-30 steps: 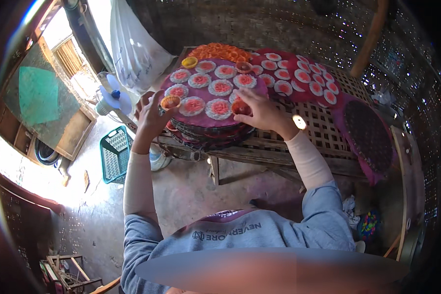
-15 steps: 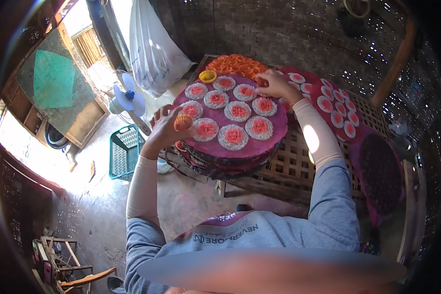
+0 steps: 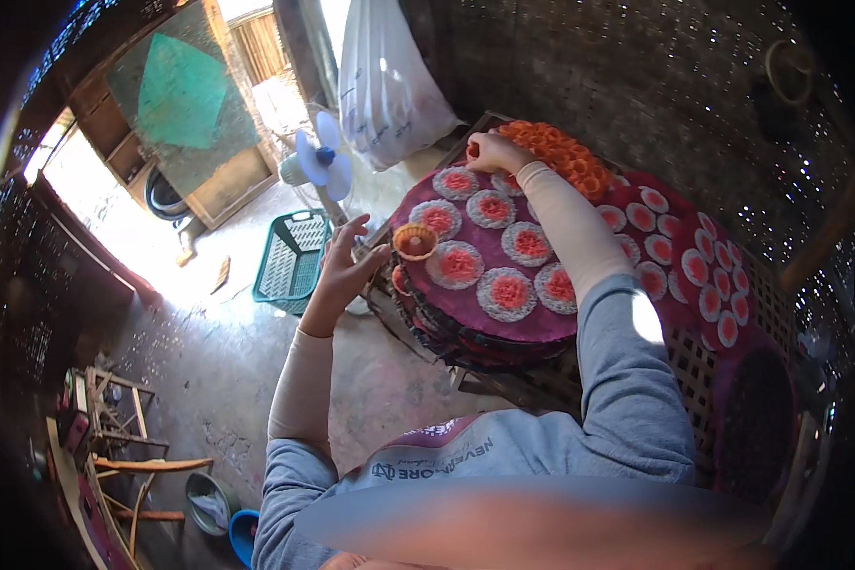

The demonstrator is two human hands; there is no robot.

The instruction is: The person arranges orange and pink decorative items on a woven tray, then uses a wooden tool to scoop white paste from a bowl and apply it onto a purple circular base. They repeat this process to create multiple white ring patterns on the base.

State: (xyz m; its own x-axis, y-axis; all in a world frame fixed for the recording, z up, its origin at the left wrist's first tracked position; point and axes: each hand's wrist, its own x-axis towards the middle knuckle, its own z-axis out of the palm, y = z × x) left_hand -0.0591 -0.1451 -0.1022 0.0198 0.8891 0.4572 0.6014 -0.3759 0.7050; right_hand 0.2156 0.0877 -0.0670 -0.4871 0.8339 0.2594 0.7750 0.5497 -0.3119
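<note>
A round purple mat (image 3: 480,304) tops a stack of similar mats. Flower-like white discs with pink-red centres (image 3: 507,292) cover it. At its left edge sits a small fluted orange cup (image 3: 414,242). My left hand (image 3: 344,268) is just left of the cup, fingers apart, thumb tip close to its rim; whether they touch is unclear. My right hand (image 3: 496,152) reaches to the mat's far edge, its fingers closed. A small reddish bit shows at its fingertips, too hidden to name. The yellow cup seen earlier is out of sight.
Many orange cups (image 3: 565,157) lie heaped behind the mat. More disc-covered mats (image 3: 657,249) rest on a slatted table (image 3: 691,375) at right. Leftward are a fan (image 3: 324,158), a green basket (image 3: 292,261) and a hanging white bag (image 3: 389,95).
My left hand has let go of the orange cup, which now sits at the mat's edge. My right hand has moved across to the far left edge. The view has turned.
</note>
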